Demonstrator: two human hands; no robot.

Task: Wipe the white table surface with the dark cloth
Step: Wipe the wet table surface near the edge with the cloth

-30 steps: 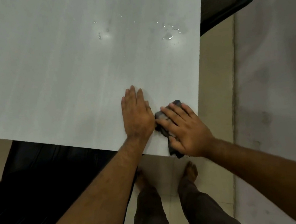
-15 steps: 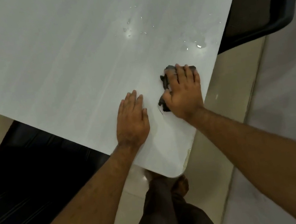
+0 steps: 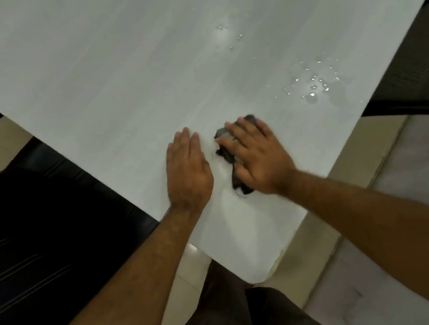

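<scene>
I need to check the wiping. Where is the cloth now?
The dark cloth lies on the white table near its corner, under the right hand, beside the flat left hand.

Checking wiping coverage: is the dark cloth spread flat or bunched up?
Bunched up. The dark cloth shows as a crumpled wad under the right hand, which presses it onto the white table.

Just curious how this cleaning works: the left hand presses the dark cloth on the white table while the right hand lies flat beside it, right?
Not quite: the hands are swapped. In the head view the right hand presses the cloth on the table, while the left hand lies flat beside it.
</scene>
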